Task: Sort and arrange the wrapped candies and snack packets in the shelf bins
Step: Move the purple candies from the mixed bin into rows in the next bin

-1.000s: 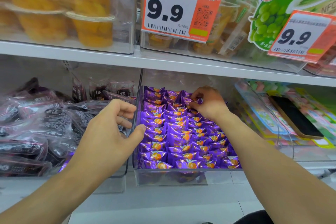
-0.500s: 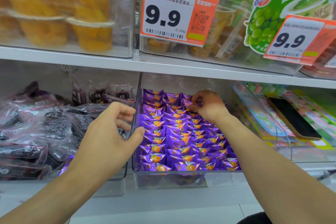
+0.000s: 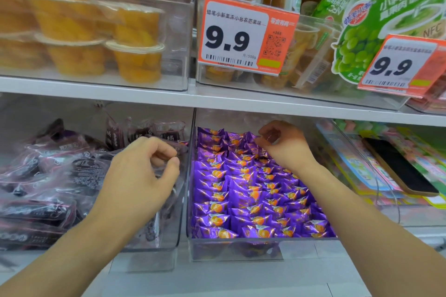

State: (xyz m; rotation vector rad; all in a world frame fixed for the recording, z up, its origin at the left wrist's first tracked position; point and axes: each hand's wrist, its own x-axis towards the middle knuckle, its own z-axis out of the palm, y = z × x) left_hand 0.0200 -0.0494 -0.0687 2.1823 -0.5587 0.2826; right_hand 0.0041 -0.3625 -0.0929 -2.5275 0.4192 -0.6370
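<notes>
Two forearms enter from the bottom edge, yours, both cut off below the elbow by the frame.

Nearest item: clear bin (image 3: pixel 237 252), centre of the lower shelf (image 3: pixel 217 279), its front wall see-through, with a few purple shapes blurred behind the lower lip. Contents: purple wrapped candies (image 3: pixel 248 202), each marked with an orange spot, laid in close rows from front to back.

Left of it: a second clear bin (image 3: pixel 169 239) holding dark snack packets (image 3: pixel 48 188) in clear film; the print is too blurred to read, and the pile runs off the left edge.

Your left hand (image 3: pixel 137 176) hovers over that left bin, just beside the wall between the two bins. Its grip: fingers curled, thumb close to the forefinger. Nothing can be made out between them.

Your right hand (image 3: pixel 283 144) sits at the back rows of the purple candies. Its grip: fingertips bunched together on a wrapper edge; the candy itself is mostly hidden by the fingers.

Right side: colourful flat packets (image 3: pixel 362 169) in another clear bin, with a dark flat phone-like object (image 3: pixel 398 169) lying on top.

Farthest, upper shelf: orange fruit cups (image 3: pixel 135 60), two orange price tags (image 3: pixel 246 36) reading 9.9, a green grape-printed pack (image 3: pixel 357 48), partly covered by the right tag.
</notes>
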